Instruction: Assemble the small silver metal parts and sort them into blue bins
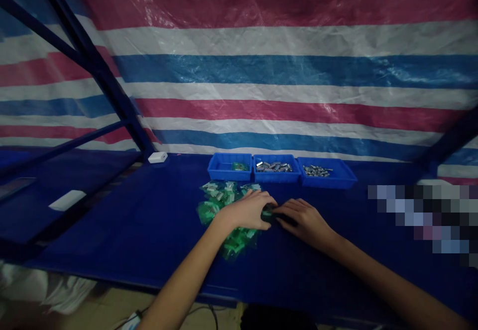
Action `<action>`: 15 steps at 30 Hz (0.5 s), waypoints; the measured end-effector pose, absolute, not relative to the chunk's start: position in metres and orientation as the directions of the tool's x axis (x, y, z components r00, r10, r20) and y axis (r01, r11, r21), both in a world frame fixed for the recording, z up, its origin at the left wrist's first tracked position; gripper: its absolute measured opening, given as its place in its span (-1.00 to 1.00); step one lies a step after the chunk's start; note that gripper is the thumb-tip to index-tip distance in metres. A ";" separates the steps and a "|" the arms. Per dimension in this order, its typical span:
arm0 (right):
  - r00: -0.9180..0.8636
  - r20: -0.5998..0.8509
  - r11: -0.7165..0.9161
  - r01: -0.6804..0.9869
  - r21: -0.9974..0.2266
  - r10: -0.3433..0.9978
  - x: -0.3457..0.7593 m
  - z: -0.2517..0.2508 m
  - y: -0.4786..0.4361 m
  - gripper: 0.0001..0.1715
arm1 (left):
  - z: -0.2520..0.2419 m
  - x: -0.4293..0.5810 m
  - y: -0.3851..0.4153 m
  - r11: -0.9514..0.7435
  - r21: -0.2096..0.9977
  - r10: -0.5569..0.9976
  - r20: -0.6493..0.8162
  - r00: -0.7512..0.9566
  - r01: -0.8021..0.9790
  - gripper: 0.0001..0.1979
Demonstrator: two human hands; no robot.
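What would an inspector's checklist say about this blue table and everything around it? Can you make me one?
Surface: blue table, slightly shiny.
Working things: pile of green packets; behind it, three blue trays in a row, with green pieces left, silvery parts middle, small metal parts right.
Clutter: white box near the back left.
Hands: left hand over the packets, right hand beside it, fingertips close together; grip unclear.
Cables: dark cable below the front edge.
Surroundings: striped sheet behind, blue metal frame at left.
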State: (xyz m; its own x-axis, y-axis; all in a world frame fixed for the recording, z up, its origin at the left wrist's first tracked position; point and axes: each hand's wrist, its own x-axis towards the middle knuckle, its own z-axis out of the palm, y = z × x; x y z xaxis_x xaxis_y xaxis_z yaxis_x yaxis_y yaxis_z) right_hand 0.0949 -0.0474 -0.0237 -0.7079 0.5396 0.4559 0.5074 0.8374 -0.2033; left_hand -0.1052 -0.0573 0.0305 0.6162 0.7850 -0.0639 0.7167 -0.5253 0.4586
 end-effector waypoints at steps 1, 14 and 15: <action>-0.699 0.455 0.832 0.503 -0.236 0.552 0.095 -0.023 -0.048 -0.78 | 0.031 -0.106 -0.056 -0.540 0.471 0.772 -0.054 0.634 0.697 -0.60; -0.329 0.438 0.546 0.445 -0.710 0.837 0.093 -0.018 -0.049 -0.54 | 0.036 -0.099 -0.050 -0.480 0.768 0.819 0.219 0.530 0.424 -0.65; -0.322 0.397 0.502 0.391 -0.771 0.860 0.092 -0.019 -0.048 -0.54 | 0.035 -0.097 -0.050 -0.464 0.791 0.828 0.228 0.512 0.398 -0.67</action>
